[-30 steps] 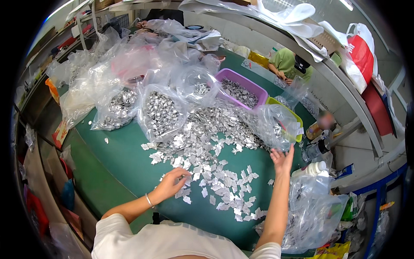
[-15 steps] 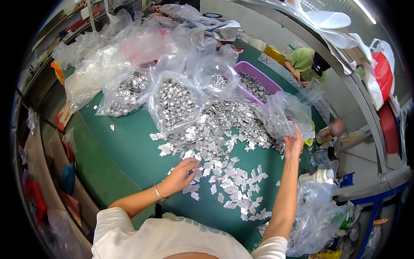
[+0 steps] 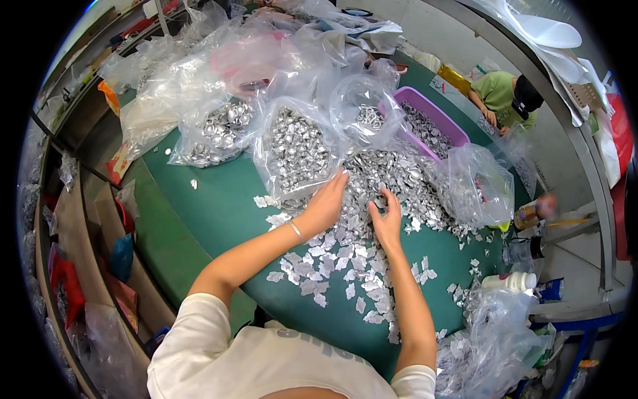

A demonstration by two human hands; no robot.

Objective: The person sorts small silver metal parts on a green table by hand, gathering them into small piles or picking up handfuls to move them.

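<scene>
silvery pieces point(image 3: 359, 197) lie between left hand point(image 3: 323, 209) and right hand point(image 3: 387, 223).

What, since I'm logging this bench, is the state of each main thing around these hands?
Left hand: fingers outstretched at the heap
Right hand: thumb and fingers apart
Metal pieces: heaped, loosely scattered nearer the person
Middle clear bag: filled with pieces
Purple tub: uncovered, holding pieces
Bracelet: worn
</scene>
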